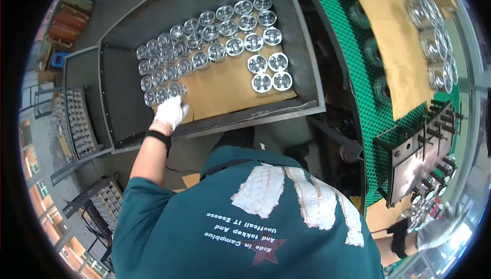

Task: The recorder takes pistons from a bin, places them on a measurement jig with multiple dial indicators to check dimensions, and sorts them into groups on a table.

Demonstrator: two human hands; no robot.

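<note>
Head view: shiny round metal pieces (pixel 217 51) stand in rows on cardboard (pixel 220 90) inside dark metal bin (pixel 302 49). White-gloved left hand (pixel 172 112) at near left row; grip partly hidden, cannot tell if pinching. Right hand (pixel 438 232) far right, near metal fixture (pixel 413 164) by green-matted desk (pixel 365 120); grip blurred, cannot tell whether spread.

a white-gloved left hand (pixel 172 112) reaches over the near wall of a dark metal bin (pixel 303 69), its fingers at a metal piston (pixel 175 89) in the nearest row. more pistons stand in rows on cardboard (pixel 220 87), four grouped apart at the right. the white-gloved right hand (pixel 439 232), partly blurred, is near small metal parts (pixel 415 216) beside a steel fixture (pixel 417 159) with black pins, on a green mat (pixel 362 105).
</note>
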